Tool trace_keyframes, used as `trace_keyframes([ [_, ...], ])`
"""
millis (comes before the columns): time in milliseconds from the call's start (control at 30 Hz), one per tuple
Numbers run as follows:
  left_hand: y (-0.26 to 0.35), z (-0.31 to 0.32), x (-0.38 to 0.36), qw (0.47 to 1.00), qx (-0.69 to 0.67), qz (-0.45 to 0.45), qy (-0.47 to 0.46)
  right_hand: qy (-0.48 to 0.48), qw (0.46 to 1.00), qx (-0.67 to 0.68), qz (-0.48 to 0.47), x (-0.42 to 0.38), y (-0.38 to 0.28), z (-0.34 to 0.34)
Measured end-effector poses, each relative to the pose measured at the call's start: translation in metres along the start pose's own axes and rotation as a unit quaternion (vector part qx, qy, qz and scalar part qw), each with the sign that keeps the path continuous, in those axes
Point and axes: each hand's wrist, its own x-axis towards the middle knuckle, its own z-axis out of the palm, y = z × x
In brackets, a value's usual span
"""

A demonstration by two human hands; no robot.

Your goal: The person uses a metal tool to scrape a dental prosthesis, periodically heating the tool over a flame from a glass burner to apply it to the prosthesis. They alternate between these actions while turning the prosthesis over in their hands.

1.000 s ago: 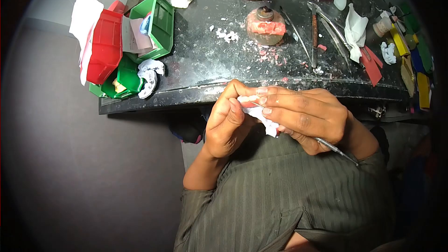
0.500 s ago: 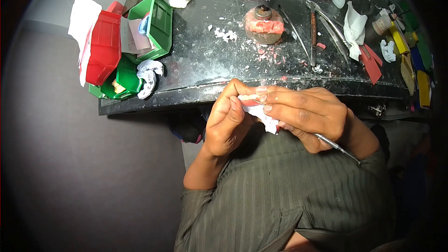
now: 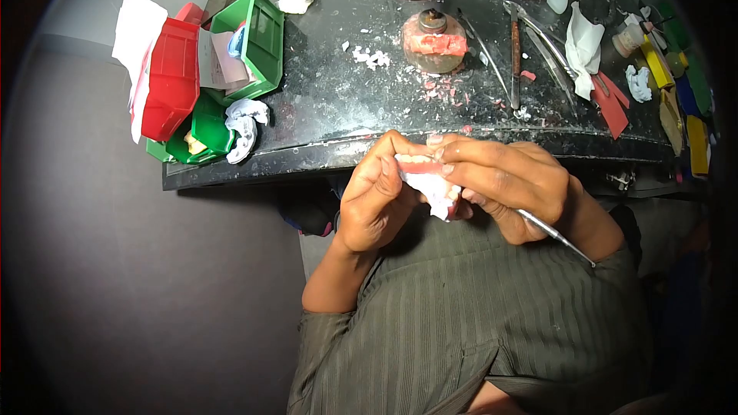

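— What are the hands doing?

— Both are clamped on one thing. The left hand cradles a white cast with pink wax, close to the chest for steadiness; the right hand pinches it too, with a thin tool tucked in its palm.

— And beyond?

— The bench, littered with chips — a burner, metal tools, red and green bins.
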Motion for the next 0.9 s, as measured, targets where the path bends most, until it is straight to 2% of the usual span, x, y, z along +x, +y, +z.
trace_keyframes([
  [100,-0.001,-0.006,0.001,0.998,-0.055,-0.025,-0.036,0.038,0.999,0.024,0.024,0.001,-0.002,-0.003],
  [167,0.001,-0.004,0.001,0.996,-0.080,-0.036,-0.028,0.045,0.998,0.032,0.017,0.003,-0.001,-0.002],
  [300,-0.008,-0.010,0.001,0.996,-0.084,-0.024,-0.005,0.030,0.997,0.053,-0.046,0.008,0.002,0.005],
  [367,-0.002,-0.001,0.000,0.995,-0.091,-0.039,0.004,0.011,1.000,-0.001,-0.005,0.007,0.004,0.008],
  [400,0.001,0.004,0.000,0.994,-0.098,-0.053,0.013,0.060,0.998,0.002,0.005,0.005,0.009,0.013],
  [500,0.002,0.002,0.001,0.993,-0.091,-0.071,-0.012,0.080,0.996,-0.033,0.026,0.008,0.008,0.007],
  [600,-0.004,-0.001,-0.001,0.990,-0.138,-0.041,-0.012,0.050,0.998,-0.012,0.020,0.009,0.001,0.009],
  [633,-0.004,-0.003,0.000,0.989,-0.138,-0.043,-0.012,0.032,0.999,-0.013,0.026,0.008,0.001,0.010],
  [700,-0.002,-0.006,0.002,0.996,-0.068,-0.049,-0.039,0.044,0.998,-0.043,0.033,0.005,0.006,0.007],
  [767,-0.004,-0.002,0.002,0.997,-0.057,-0.029,-0.033,0.076,0.995,-0.032,0.064,0.008,0.001,0.001],
  [900,-0.003,-0.004,0.002,0.998,-0.041,-0.003,-0.049,0.077,0.997,-0.017,0.022,0.006,-0.008,0.006],
])
